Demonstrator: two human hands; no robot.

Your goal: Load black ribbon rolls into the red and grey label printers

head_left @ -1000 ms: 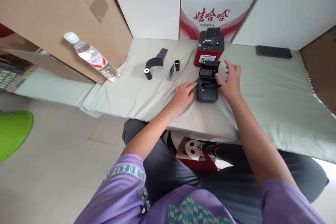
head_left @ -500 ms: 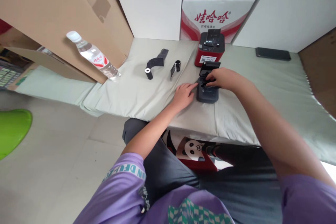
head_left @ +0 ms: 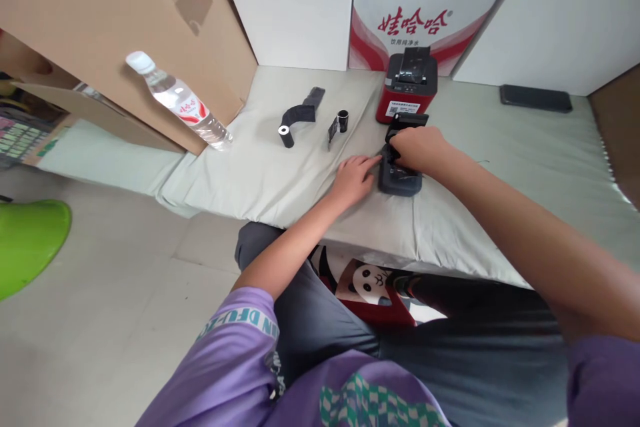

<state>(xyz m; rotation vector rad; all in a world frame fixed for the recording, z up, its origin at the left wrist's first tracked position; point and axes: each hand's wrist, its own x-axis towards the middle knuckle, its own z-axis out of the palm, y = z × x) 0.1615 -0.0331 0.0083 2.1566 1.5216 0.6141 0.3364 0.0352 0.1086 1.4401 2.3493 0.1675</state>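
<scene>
The dark grey printer sat on the pale green tabletop, just in front of the red printer, its lid raised; the left hand lay flat and unclenched on the cloth, fingertips touching the grey printer's left side; the right hand was curled over the open top of it, fingers pressed down inside, though whether they gripped anything could not be told. Well to the left lay a black roll with its strip unwound, a smaller black spool, and a water bottle leaning against a cardboard box; a black phone lay far right.
</scene>
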